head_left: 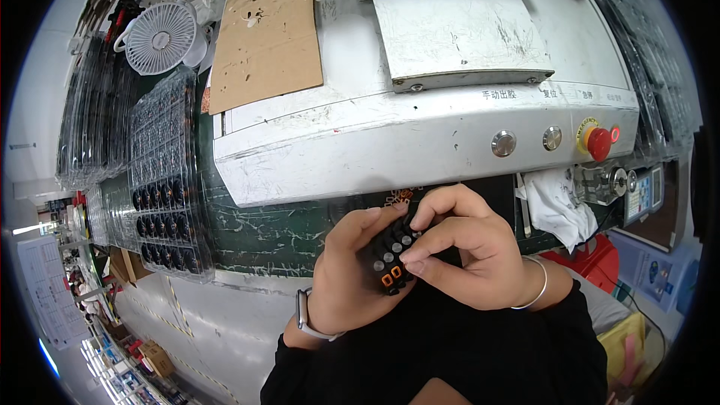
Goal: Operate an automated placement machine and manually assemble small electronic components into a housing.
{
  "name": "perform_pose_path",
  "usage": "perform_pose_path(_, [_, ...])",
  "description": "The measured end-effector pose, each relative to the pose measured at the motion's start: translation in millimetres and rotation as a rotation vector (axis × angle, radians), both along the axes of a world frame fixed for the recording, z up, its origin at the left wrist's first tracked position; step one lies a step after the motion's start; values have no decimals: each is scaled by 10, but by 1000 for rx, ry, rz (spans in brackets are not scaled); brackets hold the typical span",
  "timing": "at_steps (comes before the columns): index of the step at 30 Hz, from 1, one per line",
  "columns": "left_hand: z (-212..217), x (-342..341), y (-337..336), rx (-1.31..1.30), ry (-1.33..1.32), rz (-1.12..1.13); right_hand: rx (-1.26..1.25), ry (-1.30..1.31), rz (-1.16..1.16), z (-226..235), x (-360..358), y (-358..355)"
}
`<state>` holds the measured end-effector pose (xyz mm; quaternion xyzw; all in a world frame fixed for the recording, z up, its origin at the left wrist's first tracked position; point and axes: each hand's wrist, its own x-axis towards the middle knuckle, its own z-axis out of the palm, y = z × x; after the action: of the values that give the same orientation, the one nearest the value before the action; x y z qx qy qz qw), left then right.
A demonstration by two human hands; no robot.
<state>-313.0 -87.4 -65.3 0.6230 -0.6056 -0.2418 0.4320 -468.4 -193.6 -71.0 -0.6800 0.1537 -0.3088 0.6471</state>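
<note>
My left hand (pixel 341 266) is closed round a small group of black parts (pixel 386 247) in front of my body. Round silver discs show on some of these parts, and two orange rectangular outlines sit at the near end. From the right, my right hand (pixel 480 251) reaches over them with thumb and index finger pinched together beside the silver discs. Whatever lies between those fingertips is too small or hidden to name. Just beyond my fingers, more black and orange pieces (pixel 397 196) lie partly covered on the green work surface.
A white machine (pixel 360 142) spans the far side, with two metal buttons and a red emergency stop knob (pixel 598 144). At left stand a clear tray (pixel 166 202) of black round parts, stacked trays (pixel 97 112) and a fan (pixel 160 39). A white cloth (pixel 559 202) lies right.
</note>
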Motion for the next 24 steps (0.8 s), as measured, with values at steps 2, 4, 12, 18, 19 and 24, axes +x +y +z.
perform_pose_path(2, [-5,-9,11,15,-11,18,-28,5,-9,-12,0,-2])
perform_pose_path(4, [11,-15,-6,15,-49,17,53,7,0,-26,-4,-4])
perform_pose_path(12, [66,-45,8,56,-156,-21,370,45,150,-52,-51,-24])
perform_pose_path(18, [49,-30,41,168,-182,-96,257,59,182,-88,-95,-13])
perform_pose_path(19, [60,-3,46,160,-114,-108,185,42,190,-96,-99,-21])
perform_pose_path(24, [-203,164,167,22,234,82,191,90,33,-29,-198,-171])
